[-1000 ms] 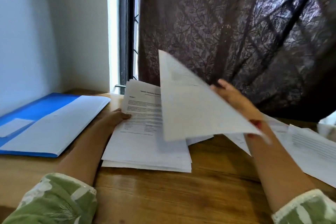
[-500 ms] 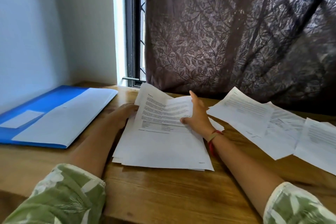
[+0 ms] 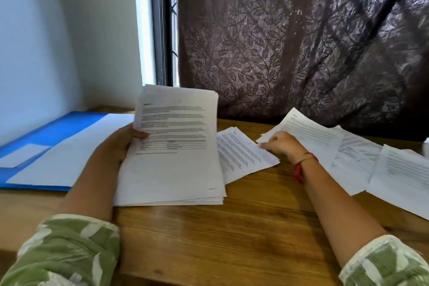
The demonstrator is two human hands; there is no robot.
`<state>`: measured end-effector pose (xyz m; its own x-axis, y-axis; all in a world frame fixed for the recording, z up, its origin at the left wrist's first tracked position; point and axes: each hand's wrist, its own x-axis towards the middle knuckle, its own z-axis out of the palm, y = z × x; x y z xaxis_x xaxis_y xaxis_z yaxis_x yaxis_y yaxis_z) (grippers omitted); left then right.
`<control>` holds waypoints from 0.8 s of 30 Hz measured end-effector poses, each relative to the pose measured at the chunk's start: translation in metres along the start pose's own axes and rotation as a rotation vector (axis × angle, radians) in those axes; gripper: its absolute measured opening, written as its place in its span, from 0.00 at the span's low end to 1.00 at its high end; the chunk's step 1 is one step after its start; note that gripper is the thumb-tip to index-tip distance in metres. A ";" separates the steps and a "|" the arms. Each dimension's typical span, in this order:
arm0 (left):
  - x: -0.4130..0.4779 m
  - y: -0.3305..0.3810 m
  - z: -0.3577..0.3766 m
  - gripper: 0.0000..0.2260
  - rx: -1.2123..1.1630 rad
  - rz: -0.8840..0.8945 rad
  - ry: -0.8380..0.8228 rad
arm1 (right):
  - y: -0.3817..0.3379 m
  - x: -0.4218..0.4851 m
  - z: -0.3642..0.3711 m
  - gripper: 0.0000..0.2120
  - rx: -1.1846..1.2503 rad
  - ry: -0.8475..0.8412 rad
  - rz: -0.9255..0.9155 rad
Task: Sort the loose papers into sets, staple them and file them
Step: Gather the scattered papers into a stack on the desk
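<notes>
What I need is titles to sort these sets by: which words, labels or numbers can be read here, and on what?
None can be read.
On the stack in the left hand: printed lines, too blurred.
On the single sheet right of it: print too small.
On the loose sheets at far right: print blurred.
On the white label of the blue folder: no writing shows.
</notes>
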<state>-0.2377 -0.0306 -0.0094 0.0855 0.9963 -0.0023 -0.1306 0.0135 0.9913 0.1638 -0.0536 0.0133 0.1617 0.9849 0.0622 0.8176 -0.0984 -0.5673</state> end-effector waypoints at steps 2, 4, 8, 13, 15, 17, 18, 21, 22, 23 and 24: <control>0.000 0.000 -0.012 0.17 0.062 -0.025 0.040 | 0.000 -0.001 0.002 0.19 -0.090 -0.167 0.028; 0.000 -0.001 -0.015 0.16 0.118 -0.048 0.042 | -0.004 -0.002 0.008 0.23 -0.200 -0.215 0.024; -0.003 -0.003 -0.011 0.16 0.146 -0.081 0.055 | -0.008 -0.004 0.014 0.32 -0.215 -0.148 0.026; -0.002 -0.003 -0.009 0.18 0.162 -0.095 0.036 | -0.007 -0.006 0.011 0.32 0.261 -0.149 0.065; 0.001 -0.004 -0.008 0.19 0.159 -0.094 0.037 | -0.008 -0.005 0.008 0.27 0.609 -0.156 0.139; 0.001 -0.003 -0.005 0.18 0.148 -0.093 0.044 | -0.009 -0.004 0.005 0.16 0.996 -0.205 0.203; 0.002 -0.004 -0.004 0.17 0.137 -0.087 0.058 | -0.011 -0.004 0.004 0.11 1.156 -0.236 0.206; 0.002 -0.004 -0.003 0.16 0.119 -0.083 0.083 | -0.012 -0.008 0.008 0.25 1.346 -0.339 0.140; 0.001 -0.004 -0.003 0.16 0.116 -0.086 0.090 | -0.011 -0.009 0.012 0.31 1.338 -0.379 0.126; 0.000 -0.004 -0.003 0.16 0.115 -0.086 0.091 | -0.011 -0.012 0.016 0.35 1.313 -0.431 0.114; -0.001 -0.004 -0.002 0.16 0.113 -0.086 0.091 | -0.011 -0.013 0.020 0.37 1.261 -0.475 0.102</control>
<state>-0.2396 -0.0310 -0.0133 0.0010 0.9955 -0.0947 -0.0142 0.0947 0.9954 0.1417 -0.0625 0.0024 -0.2247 0.9600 -0.1673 -0.2880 -0.2294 -0.9297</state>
